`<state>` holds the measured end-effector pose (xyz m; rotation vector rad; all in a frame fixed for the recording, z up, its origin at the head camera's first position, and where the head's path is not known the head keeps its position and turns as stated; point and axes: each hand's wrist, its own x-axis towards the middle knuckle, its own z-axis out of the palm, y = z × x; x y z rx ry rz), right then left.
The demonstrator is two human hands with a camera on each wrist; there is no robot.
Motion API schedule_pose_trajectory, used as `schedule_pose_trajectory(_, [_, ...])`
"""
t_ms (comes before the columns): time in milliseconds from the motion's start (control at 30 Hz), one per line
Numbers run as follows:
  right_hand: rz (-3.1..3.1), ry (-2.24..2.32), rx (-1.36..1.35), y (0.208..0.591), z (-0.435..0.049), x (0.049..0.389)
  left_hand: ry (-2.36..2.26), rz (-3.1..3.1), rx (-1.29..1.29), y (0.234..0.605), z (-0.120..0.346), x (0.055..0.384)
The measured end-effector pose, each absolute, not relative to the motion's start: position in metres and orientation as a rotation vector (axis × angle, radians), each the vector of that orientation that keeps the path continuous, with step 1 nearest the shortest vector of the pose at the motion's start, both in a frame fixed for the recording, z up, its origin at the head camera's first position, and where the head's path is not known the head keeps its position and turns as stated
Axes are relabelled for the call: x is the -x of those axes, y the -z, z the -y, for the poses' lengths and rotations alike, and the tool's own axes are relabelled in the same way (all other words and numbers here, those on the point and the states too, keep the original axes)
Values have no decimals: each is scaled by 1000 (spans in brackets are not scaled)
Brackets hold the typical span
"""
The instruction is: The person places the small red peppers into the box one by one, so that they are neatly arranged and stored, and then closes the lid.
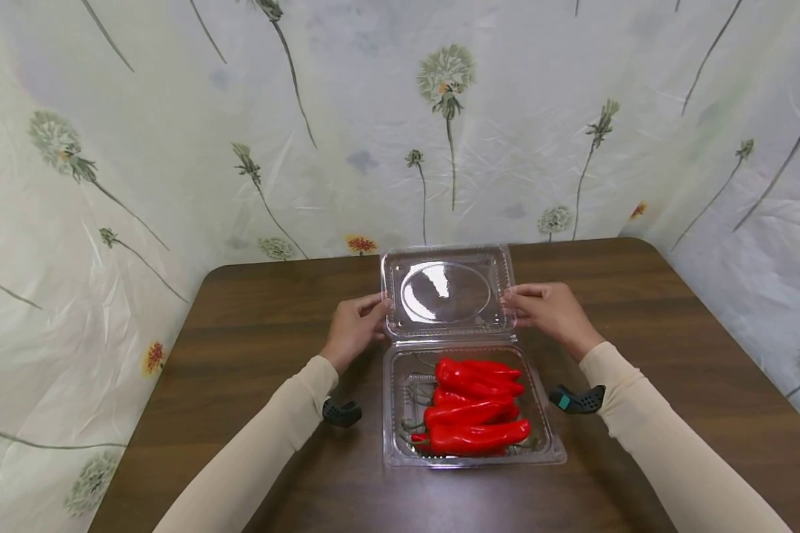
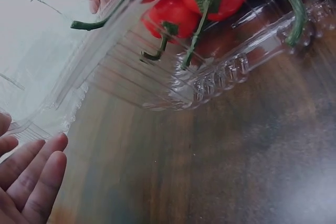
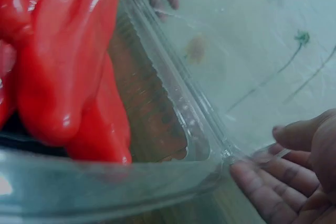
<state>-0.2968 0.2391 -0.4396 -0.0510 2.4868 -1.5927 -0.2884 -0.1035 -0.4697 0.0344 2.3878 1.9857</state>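
Observation:
A clear plastic clamshell container (image 1: 467, 462) lies on the table with its hinged lid (image 1: 463, 255) raised at the far side. Several glossy red peppers (image 1: 470, 438) with green stems are piled in the base. My left hand (image 1: 353, 327) pinches the lid's left edge, and my right hand (image 1: 555, 312) pinches its right edge between thumb and fingers. In the left wrist view, the fingers (image 2: 44, 182) lie against the clear plastic, the thumb mostly cut off. The right wrist view shows the right thumb (image 3: 302, 134) above the fingers at the lid's edge.
The brown wooden table (image 1: 260, 355) has rounded far corners. Behind it and along both sides hangs a pale sheet (image 1: 347, 170) printed with dandelions. Black wrist straps (image 1: 341, 413) sit at both cream sleeves (image 1: 267, 437).

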Motion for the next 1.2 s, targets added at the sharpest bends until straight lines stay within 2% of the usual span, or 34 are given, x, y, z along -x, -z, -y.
schedule_pose_trajectory(933, [-2692, 1761, 288, 440, -238, 250, -2083, -2426, -314, 458, 124, 254])
schedule_pose_trajectory(1200, [-2832, 1684, 439, 417, -224, 224, -2087, -2462, -473, 456, 131, 243])
